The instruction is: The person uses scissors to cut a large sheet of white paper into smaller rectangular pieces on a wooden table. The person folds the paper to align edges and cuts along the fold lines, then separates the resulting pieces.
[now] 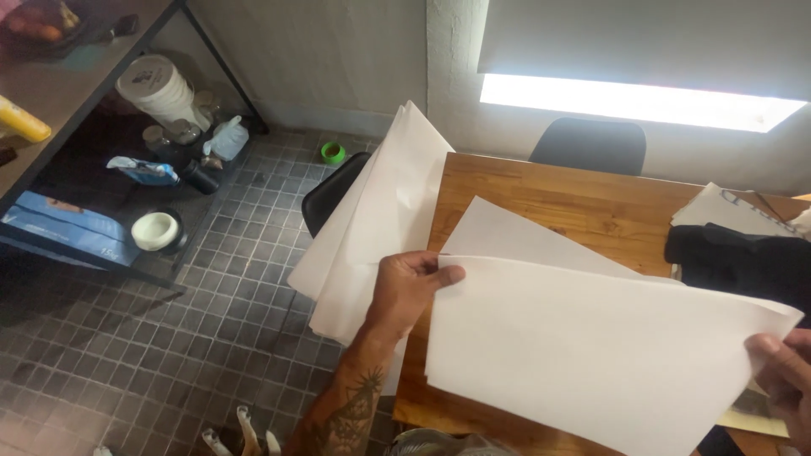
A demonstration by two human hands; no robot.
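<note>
White paper sheet (591,355) held over wooden table (583,203), left hand (405,287) and right hand (781,371) grips closed on its edges.

**Bright window strip, dim floor**

Daylight enters through the uncovered strip of window (634,100) below a drawn blind (642,38); that strip is blown out to plain white with no detail. The large white sheet (591,355) held in front is evenly lit and sharp, and the fanned stack of paper (376,219) shows soft grey folds of shadow. The wooden bench (541,190) carries a mild warm sheen. The tiled floor (169,355) and the shelf unit (76,152) at left sit in dimmer light, slightly soft. Lines tilt and bow toward the frame edges, a wide-lens effect.
</note>
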